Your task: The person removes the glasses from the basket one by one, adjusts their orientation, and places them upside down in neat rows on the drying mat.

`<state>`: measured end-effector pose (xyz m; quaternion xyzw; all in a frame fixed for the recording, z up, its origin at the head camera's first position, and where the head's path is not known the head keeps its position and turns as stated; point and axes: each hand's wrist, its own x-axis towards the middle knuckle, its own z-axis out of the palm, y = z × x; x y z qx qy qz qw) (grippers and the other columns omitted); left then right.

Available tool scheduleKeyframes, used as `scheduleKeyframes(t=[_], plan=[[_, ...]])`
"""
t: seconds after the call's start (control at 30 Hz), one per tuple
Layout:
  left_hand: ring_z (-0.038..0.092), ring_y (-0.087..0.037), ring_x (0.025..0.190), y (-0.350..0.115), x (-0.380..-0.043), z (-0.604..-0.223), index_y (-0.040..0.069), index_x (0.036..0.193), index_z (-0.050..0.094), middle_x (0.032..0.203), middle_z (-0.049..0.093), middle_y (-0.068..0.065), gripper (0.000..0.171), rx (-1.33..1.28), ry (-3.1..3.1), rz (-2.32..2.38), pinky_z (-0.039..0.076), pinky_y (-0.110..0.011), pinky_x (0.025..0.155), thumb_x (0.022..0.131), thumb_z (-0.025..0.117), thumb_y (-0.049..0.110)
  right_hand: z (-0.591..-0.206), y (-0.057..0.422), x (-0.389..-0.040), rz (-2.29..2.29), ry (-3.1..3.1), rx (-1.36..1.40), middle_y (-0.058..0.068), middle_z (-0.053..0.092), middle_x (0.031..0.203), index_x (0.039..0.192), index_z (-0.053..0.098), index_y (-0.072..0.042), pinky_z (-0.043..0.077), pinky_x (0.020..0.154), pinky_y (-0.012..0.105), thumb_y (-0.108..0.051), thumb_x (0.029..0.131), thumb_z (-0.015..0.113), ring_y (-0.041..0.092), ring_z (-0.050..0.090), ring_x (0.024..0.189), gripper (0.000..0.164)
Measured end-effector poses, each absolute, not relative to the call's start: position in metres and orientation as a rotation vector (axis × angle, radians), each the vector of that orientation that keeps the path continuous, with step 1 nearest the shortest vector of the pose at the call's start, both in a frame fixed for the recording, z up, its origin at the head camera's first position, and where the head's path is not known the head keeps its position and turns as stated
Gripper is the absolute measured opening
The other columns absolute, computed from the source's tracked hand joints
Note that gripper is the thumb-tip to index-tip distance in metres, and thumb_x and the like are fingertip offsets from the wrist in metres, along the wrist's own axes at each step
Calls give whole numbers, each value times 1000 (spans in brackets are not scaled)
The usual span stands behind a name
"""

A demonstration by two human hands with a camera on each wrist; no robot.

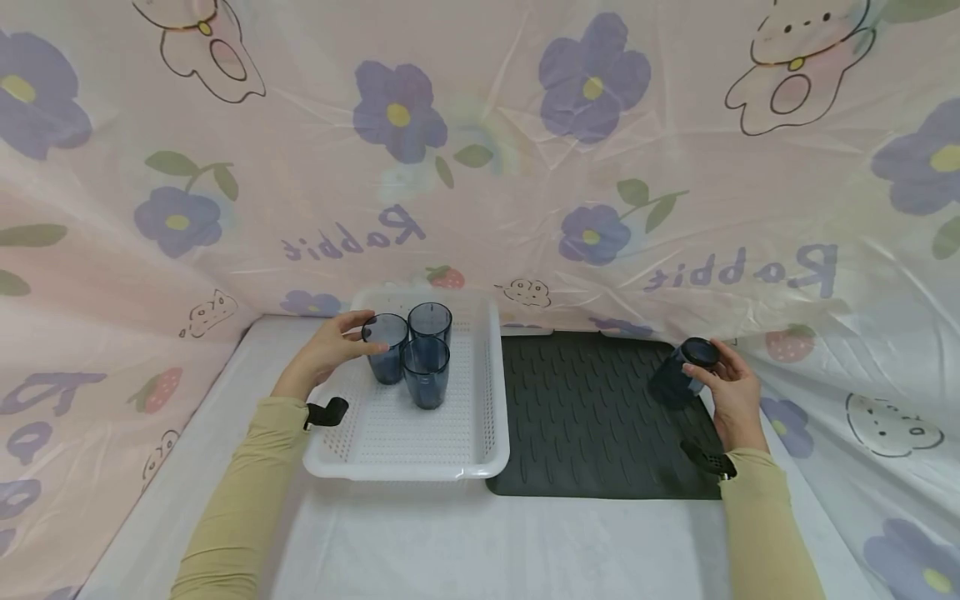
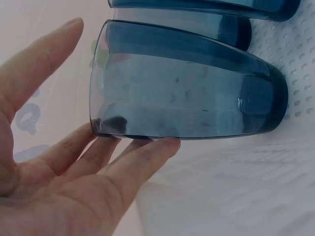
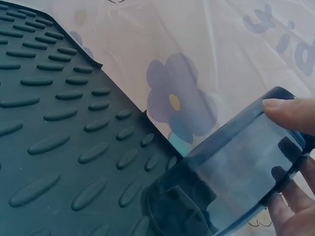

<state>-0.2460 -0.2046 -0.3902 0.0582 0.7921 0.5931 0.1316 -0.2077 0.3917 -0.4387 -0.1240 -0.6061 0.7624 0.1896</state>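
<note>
My left hand (image 1: 332, 346) is at a blue-tinted drinking glass (image 2: 182, 88) standing in a white plastic basket (image 1: 367, 433). In the left wrist view the fingers (image 2: 142, 167) touch the glass's side near its rim, while the thumb (image 2: 47, 56) is apart from it. Two more blue glasses, a rear glass (image 1: 430, 321) and a front glass (image 1: 426, 375), stand close beside it. My right hand (image 1: 731, 396) grips another blue glass (image 1: 678, 379) near its upper end, thumb on one side and fingers on the other. That glass tilts over the far right corner of a dark mat (image 1: 585, 417).
The basket has perforated walls and floor, and the mat lies against its right side, with raised oval ridges. A white cloth (image 1: 420, 542) covers the table. Behind and at both sides hangs a patterned sheet (image 1: 487, 208) with purple flowers, close to the mat's back edge.
</note>
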Motion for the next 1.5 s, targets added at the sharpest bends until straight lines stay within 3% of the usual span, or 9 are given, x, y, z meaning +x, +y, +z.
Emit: scheduleKeyframes(t=[0.2, 0.83, 1.07, 1.37, 1.5], plan=[[15, -42, 140, -201, -239, -378, 3, 151, 24, 156, 16, -19, 83, 170, 2282, 1719, 25, -53, 111, 84, 73, 5, -442, 393, -208, 2147, -1711, -360, 0, 52, 130, 141, 48, -10, 46, 81, 10, 16, 76, 72, 11, 50, 111, 74], [23, -41, 138, -203, -250, -398, 12, 150, 30, 155, 21, -13, 89, 169, 2427, 1620, 28, -57, 108, 77, 82, 16, -450, 397, -214, 2195, -1643, -238, 1, 56, 117, 138, 48, -2, 47, 81, 12, 21, 79, 65, 11, 54, 99, 66], [25, -41, 137, -200, -247, -396, 12, 149, 33, 154, 23, -14, 89, 180, 2446, 1588, 29, -59, 107, 76, 83, 18, -455, 392, -218, 2087, -1722, -276, -1, 52, 113, 134, 51, -9, 49, 71, 10, 22, 78, 64, 9, 51, 94, 65], [23, -41, 137, -200, -248, -399, 14, 147, 37, 155, 18, -15, 85, 172, 2429, 1603, 28, -61, 106, 76, 83, 16, -459, 392, -218, 1996, -1826, -291, -5, 50, 116, 134, 50, -13, 42, 78, 12, 18, 79, 66, 7, 47, 99, 64], [24, -40, 137, -197, -250, -399, 15, 147, 37, 155, 17, -15, 87, 149, 2449, 1582, 33, -58, 105, 74, 84, 14, -461, 393, -215, 1969, -1861, -284, -6, 50, 115, 135, 49, -14, 41, 77, 12, 14, 80, 69, 6, 47, 99, 65]])
